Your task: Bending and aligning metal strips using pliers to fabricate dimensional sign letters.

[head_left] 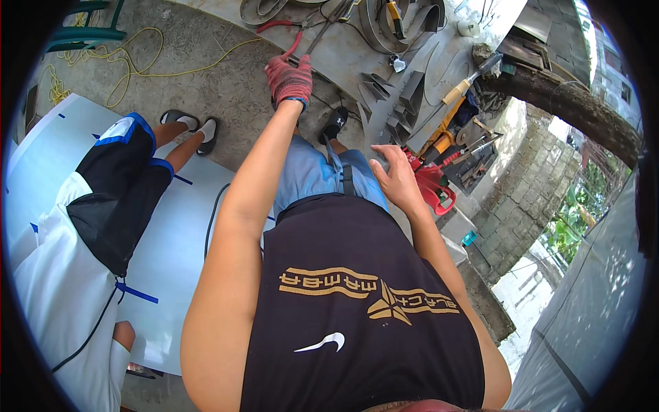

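1. Left hand (290, 81), in a knitted red glove (291, 87), curls at the desk's (348, 63) near edge; its grip cannot be told.
2. Red-handled pliers (295, 44) lie on the desk against or beside it; handling them seems the current step, which calls for a firm hold.
3. Right hand (398, 177), bare, half open and empty, hangs nearer than the desk.
4. Smooth, sharply bent metal pieces (412, 89) stand on the desk's right.

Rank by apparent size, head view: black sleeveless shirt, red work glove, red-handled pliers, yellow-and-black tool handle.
1. Black sleeveless shirt
2. Red work glove and red-handled pliers: too close to rank; pliers longer, glove bulkier
3. Yellow-and-black tool handle

Shirt's nearness enlarges it.
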A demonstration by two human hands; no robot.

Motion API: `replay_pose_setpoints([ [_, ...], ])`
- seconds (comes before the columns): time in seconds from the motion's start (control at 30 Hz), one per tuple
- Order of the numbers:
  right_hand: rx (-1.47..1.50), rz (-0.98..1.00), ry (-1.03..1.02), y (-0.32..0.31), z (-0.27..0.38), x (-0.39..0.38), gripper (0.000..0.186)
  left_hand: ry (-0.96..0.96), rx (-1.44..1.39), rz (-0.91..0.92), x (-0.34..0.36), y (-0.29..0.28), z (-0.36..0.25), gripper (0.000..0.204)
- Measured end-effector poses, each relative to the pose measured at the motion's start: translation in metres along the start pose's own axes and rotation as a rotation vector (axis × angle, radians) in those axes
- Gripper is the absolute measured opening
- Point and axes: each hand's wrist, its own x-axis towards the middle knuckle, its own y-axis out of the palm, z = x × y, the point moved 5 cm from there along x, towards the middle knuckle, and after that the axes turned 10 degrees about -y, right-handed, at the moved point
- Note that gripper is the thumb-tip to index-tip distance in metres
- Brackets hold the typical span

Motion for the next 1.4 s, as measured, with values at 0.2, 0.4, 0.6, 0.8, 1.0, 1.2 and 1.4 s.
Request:
replay_pose_setpoints([
  [0.2, -0.009, 0.078, -0.087, -0.015, 0.002, 0.009, 0.034, -0.515, -0.663, 0.533, 0.000, 0.048, 0.028, 0.033],
  [0.4, 0.000, 0.097, -0.179, -0.037, -0.023, 0.003, 0.033, -0.354, -0.770, 0.512, -0.027, 0.035, 0.037, 0.016],
  [0.6, -0.045, 0.103, -0.347, -0.075, -0.050, 0.013, 0.030, -0.176, -0.821, 0.386, -0.068, -0.006, 0.059, 0.015],
  [0.8, -0.080, -0.050, -0.607, -0.117, -0.055, 0.034, 0.033, 0.009, -0.672, 0.371, -0.118, -0.057, 0.034, 0.011],
  [1.0, -0.423, -0.097, -0.834, -0.149, -0.011, 0.053, 0.058, 0.046, -0.858, 0.663, -0.178, -0.072, 0.010, 0.013],
  [1.2, -0.530, 0.614, -0.438, -0.141, -0.049, 0.074, 0.029, -0.051, -1.036, 0.830, -0.211, -0.022, 0.005, 0.016],
  [1.4, -0.473, 0.664, -0.385, -0.141, -0.062, 0.053, 0.020, -0.207, -1.104, 0.573, -0.215, 0.073, 0.019, 0.022],
])
